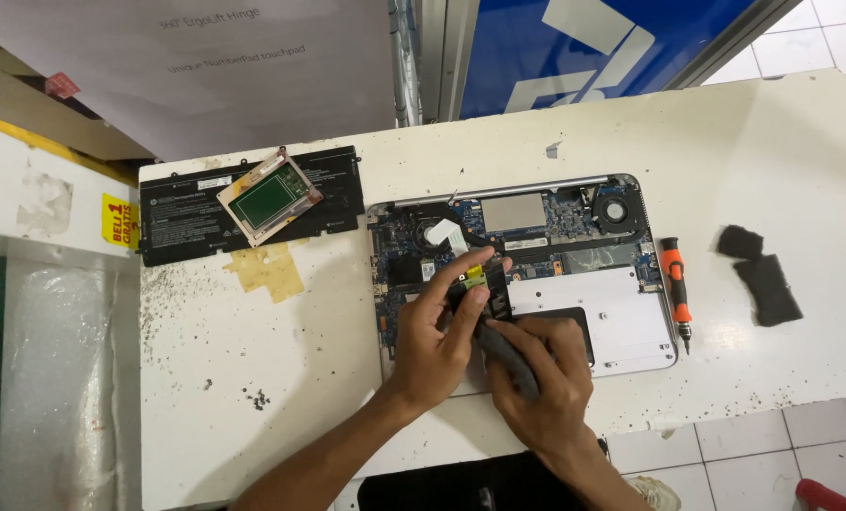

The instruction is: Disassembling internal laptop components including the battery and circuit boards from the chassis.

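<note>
Near the counter's [252, 341] front edge, my right hand [541, 378] wraps a dark grey tool [508, 358], wrist bent inward. My left hand [442, 331], fingers pinched on a small yellow-green part [474, 276], arches over the open laptop [574, 274]. A slip could gouge the board. Farther left lies the black battery [186, 218].

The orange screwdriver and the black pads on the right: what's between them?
Nothing: the head view shows only bare white table between the orange screwdriver and the black pads.
</note>
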